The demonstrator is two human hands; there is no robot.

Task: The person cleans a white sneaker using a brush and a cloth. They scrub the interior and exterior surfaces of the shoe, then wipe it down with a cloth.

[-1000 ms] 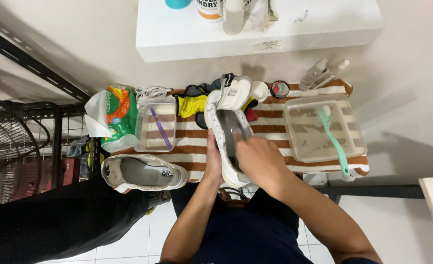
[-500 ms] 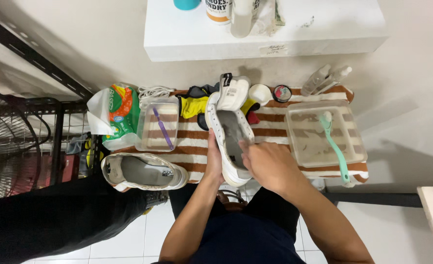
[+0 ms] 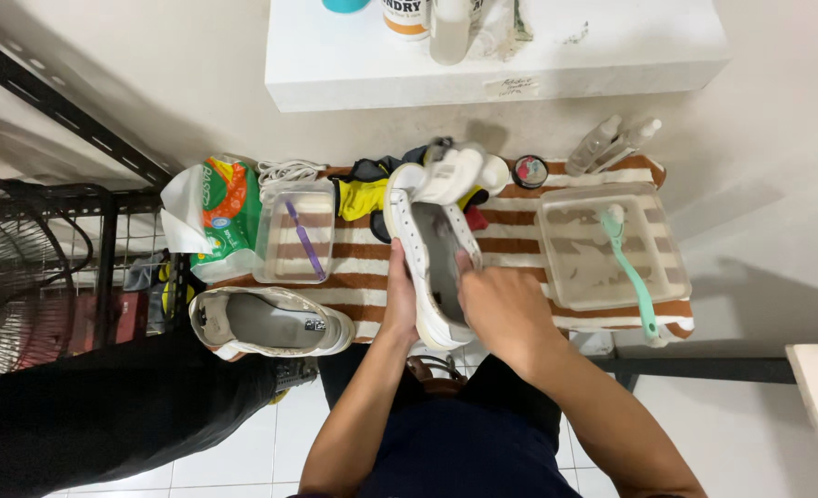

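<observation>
White sneaker (image 3: 424,242) sits in my grasp over the middle of the striped towel (image 3: 519,242), toe end toward me, opening facing up. My left hand (image 3: 398,300) wraps its outer side from below, fingers clasped on the sole edge. My right hand (image 3: 501,309) is curled at the shoe's mouth with fingertips pushed inside; whether they pinch something in there I cannot tell.

Second white sneaker (image 3: 270,323) lies on its own at the towel's left front corner, just beside my left forearm, untouched.

Left of the held shoe: a clear tub (image 3: 293,235) with a purple toothbrush (image 3: 305,242) lying in it, and beyond that a green and orange packet (image 3: 224,217).

Right of it: a larger clear tub (image 3: 603,244) with a mint-green brush (image 3: 632,267) resting across it, handle sticking out over the near rim.

Behind the shoe: yellow and black cloth (image 3: 363,194), a small round tin (image 3: 530,171), two clear bottles (image 3: 612,143) near the wall.

A white shelf (image 3: 501,65) runs above.
</observation>
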